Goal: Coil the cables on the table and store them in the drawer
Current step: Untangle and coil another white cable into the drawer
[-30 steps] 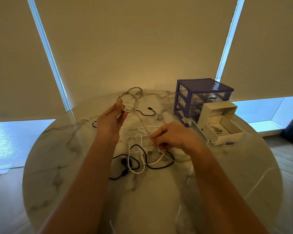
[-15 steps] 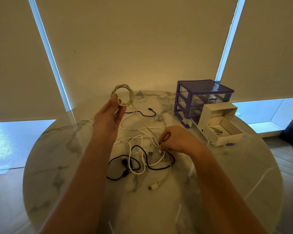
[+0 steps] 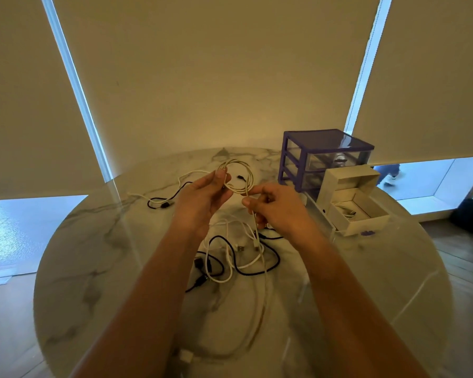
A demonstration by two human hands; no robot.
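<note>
My left hand (image 3: 202,199) pinches a coil of white cable (image 3: 247,177) held above the round marble table (image 3: 93,255). My right hand (image 3: 277,207) grips the same cable's loose tail just right of the coil; the tail hangs down to the tabletop and trails toward the near edge. Under my hands lies a tangle of white and black cables (image 3: 241,257). Another black cable (image 3: 161,201) rests at the far left. A purple drawer unit (image 3: 322,156) stands at the back right, with one white drawer (image 3: 358,211) pulled out and a cable inside it.
A white plug (image 3: 185,357) lies near the table's front edge. Closed roller blinds cover the windows behind the table. Wood floor shows on both sides, with a dark object at the far right edge.
My right hand has risen from the tangle up to the coil, drawing the white tail with it. My left hand has shifted right and slightly down with the coil.
</note>
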